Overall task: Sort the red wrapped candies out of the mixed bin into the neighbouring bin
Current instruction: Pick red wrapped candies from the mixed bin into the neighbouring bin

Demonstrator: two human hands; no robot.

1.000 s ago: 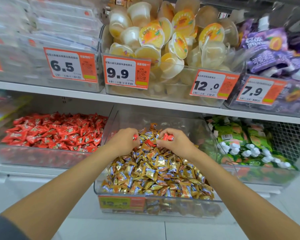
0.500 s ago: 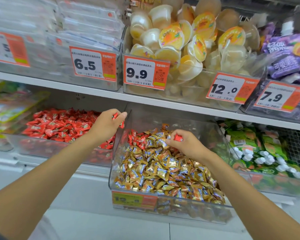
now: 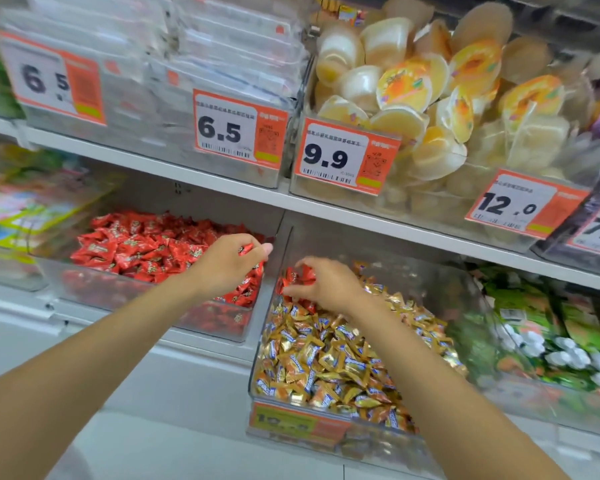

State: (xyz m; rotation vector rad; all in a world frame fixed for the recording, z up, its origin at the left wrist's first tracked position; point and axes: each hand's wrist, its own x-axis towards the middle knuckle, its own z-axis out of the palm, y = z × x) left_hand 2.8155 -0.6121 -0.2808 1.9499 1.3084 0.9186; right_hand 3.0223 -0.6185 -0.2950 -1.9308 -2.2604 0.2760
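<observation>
Since reds belong next door, left hand (image 3: 229, 268) pinches one red candy (image 3: 246, 249) over the red bin (image 3: 84, 292); right hand (image 3: 329, 284) pinches further red candies (image 3: 297, 277) in the mixed bin (image 3: 413, 271)

Bright, even store light with soft shadows only; the space under the shelf edge (image 3: 361, 218) is slightly dimmer. Heavy motion blur in the upper left: far-left price tag (image 3: 49, 81) is smeared and the packets behind it streaked. The 9.9 tag (image 3: 343, 157) and gold-wrapped candies (image 3: 326, 362) mid-frame are sharpest. Red wrapped candies (image 3: 146, 247) are saturated, print soft. Hazy glare on the mixed bin (image 3: 413, 268) back wall. Its front label (image 3: 298, 424) is unreadable. Green packs (image 3: 520, 313) at right are blurred. Wide-angle bend: shelf lines slope and curve toward the edges.
</observation>
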